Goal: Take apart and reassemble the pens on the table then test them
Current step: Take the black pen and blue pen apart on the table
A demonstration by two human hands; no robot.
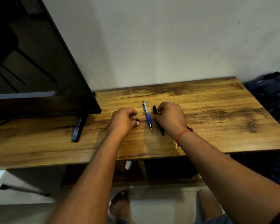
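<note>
Two pens lie side by side on the wooden table (208, 110). The blue and silver pen (147, 115) lies free between my hands, tip toward me. To its right is the black pen (158, 122), and my right hand (170, 118) curls its fingers round the pen's upper part while the pen rests on the table. My left hand (124, 121) sits left of the blue pen and pinches a small black pen part (137, 119) between thumb and fingers. Something small and light green (171, 102) peeks out behind my right hand.
A large dark TV screen (39, 70) stands at the left on a black foot (78, 128) that reaches toward the table's front edge. A wall rises behind the table. Dark blue bags (271, 89) sit past the right end. My bare feet show on the floor below.
</note>
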